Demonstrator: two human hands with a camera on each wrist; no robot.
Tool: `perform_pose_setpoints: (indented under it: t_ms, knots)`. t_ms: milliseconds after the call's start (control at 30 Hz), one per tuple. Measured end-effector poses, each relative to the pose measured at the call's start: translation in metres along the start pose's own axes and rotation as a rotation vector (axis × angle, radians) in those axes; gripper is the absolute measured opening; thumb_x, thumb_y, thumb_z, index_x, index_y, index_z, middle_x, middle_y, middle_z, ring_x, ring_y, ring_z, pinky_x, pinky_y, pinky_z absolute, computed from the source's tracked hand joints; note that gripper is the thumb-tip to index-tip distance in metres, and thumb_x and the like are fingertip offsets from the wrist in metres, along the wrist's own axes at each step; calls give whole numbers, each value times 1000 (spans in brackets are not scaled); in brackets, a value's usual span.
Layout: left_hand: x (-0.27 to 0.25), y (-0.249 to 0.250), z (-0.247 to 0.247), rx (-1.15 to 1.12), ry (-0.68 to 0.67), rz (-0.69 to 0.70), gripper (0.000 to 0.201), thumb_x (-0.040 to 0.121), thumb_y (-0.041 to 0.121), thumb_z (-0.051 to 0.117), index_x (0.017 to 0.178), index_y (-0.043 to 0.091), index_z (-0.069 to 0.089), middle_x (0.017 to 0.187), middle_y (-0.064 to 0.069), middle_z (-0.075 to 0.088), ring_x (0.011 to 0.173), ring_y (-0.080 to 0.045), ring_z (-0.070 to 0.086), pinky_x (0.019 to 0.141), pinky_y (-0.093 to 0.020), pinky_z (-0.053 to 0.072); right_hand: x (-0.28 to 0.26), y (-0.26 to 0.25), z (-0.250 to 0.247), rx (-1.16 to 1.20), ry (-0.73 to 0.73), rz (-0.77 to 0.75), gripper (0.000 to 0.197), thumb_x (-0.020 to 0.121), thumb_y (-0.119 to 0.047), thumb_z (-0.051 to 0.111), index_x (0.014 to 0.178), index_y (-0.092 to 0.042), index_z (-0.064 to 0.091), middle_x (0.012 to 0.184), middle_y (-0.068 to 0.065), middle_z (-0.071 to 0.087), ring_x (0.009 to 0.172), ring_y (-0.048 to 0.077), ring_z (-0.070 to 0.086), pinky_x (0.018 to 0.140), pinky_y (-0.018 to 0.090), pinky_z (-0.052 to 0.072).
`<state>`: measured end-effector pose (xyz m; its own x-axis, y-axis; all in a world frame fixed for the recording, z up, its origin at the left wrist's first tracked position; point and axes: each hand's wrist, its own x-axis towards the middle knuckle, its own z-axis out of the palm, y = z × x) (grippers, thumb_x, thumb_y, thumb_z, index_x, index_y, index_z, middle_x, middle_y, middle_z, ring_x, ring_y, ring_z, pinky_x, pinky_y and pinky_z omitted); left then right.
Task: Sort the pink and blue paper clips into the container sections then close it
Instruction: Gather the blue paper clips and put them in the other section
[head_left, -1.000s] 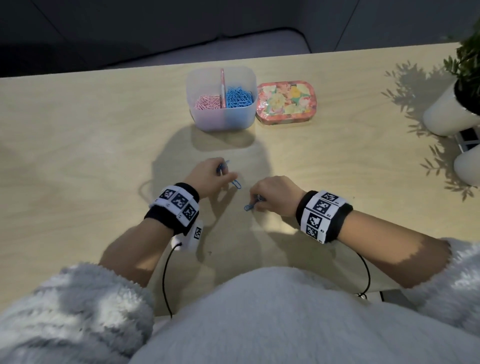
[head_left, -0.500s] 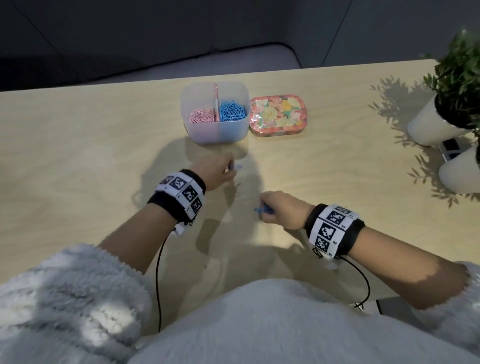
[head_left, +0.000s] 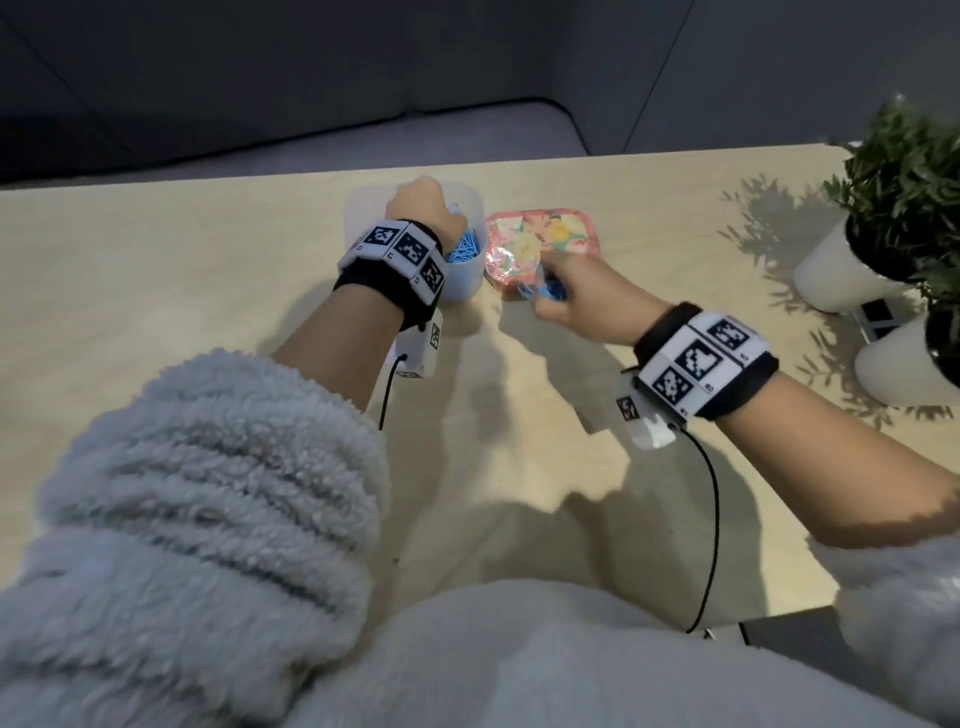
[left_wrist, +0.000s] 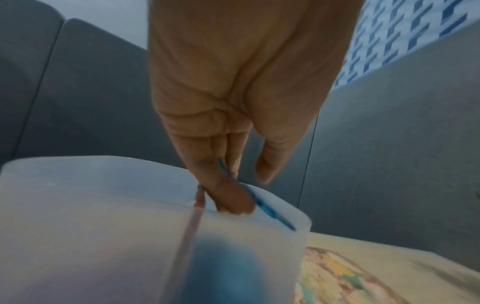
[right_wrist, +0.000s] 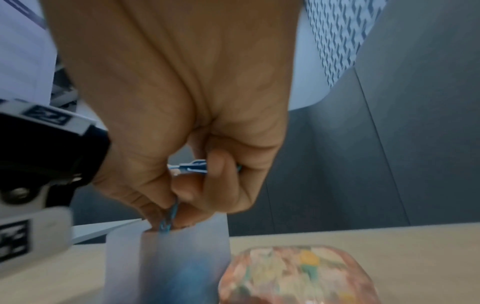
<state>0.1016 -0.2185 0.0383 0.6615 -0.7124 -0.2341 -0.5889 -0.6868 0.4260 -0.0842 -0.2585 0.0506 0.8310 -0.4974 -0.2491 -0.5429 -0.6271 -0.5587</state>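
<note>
The translucent container (head_left: 465, 283) stands at the table's far middle, with blue paper clips (head_left: 464, 250) showing in its right section. A pink divider (left_wrist: 192, 226) splits it. My left hand (head_left: 422, 205) hangs over the blue section with fingers pointing down and the thumb apart (left_wrist: 246, 189). A blue clip (left_wrist: 272, 214) shows just inside the rim by its fingertips. My right hand (head_left: 558, 291) hovers over the near edge of the floral lid (head_left: 550, 236), fingers curled round several blue clips (right_wrist: 167, 216). The pink section is hidden behind my left wrist.
Two white pots with green plants (head_left: 841, 270) (head_left: 904, 364) stand at the right edge of the wooden table (head_left: 182, 270), with a small dark device (head_left: 878, 314) between them. Black cables (head_left: 714, 519) hang from both wrist units.
Both hands left the near part of the table and rose to the container. The left now hangs over the blue section; the right carried its blue clips to the lid.
</note>
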Motion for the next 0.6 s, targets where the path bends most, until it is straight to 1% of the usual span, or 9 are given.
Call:
perform_pose_setpoints:
  t_ms: [67,133,167,200,233,300,400,500,600]
  knots:
    - [2,0,-2,-58,21,-9,20,89,18,46,75,3,51,107,-23,64,99,-38,61,70,-33,41,21,-7,-7,-48,52,-11,17,83,-16,60,78,-10,44,77,9,49,74,23,44,63,28,32]
    - [4,-4,-4,-142,4,5,25,87,11,43,64,4,50,82,-19,64,86,-41,58,68,-34,41,44,-16,-11,-78,97,-19,11,83,-15,58,86,-8,51,86,13,53,78,23,46,69,29,34]
    - [4,-8,-4,-216,-1,17,29,85,9,41,57,7,47,66,-12,56,77,-37,54,65,-32,40,56,-21,-12,-86,113,-16,13,83,-14,56,91,-6,53,92,16,56,81,25,48,71,31,36]
    - [5,-14,-5,-311,1,25,31,84,7,41,53,11,44,59,-7,48,71,-34,54,63,-29,41,67,-27,-12,-98,121,-15,17,82,-14,55,96,-3,55,98,18,59,86,27,51,74,32,38]
    - [6,-22,-5,-436,22,33,30,83,5,41,55,14,46,60,-5,49,69,-32,57,63,-28,46,77,-33,-11,-111,120,-11,20,83,-13,55,99,-2,55,104,19,60,90,29,53,76,32,39]
    - [3,-41,-6,-663,114,4,26,84,1,40,72,15,59,74,-7,58,73,-28,63,64,-31,56,94,-45,-7,-129,121,7,17,84,-13,53,99,-4,54,110,20,59,95,31,54,77,31,39]
    - [-9,-68,-5,-674,271,49,31,80,-6,40,88,11,65,92,-11,64,80,-21,62,63,-25,57,109,-60,4,-131,129,56,20,88,-14,47,102,-1,55,115,21,58,106,34,55,84,33,43]
    - [-16,-90,-1,-505,393,102,29,81,0,48,106,4,63,114,-14,61,88,-15,52,82,-22,49,115,-65,13,-144,85,101,19,92,-14,42,96,-2,57,114,25,55,115,37,52,89,34,42]
    - [-14,-99,7,-473,308,12,40,89,12,48,129,4,47,131,-17,48,109,-24,51,103,-36,41,113,-56,12,-44,134,125,33,89,0,39,117,-3,56,127,18,54,118,33,52,101,36,43]
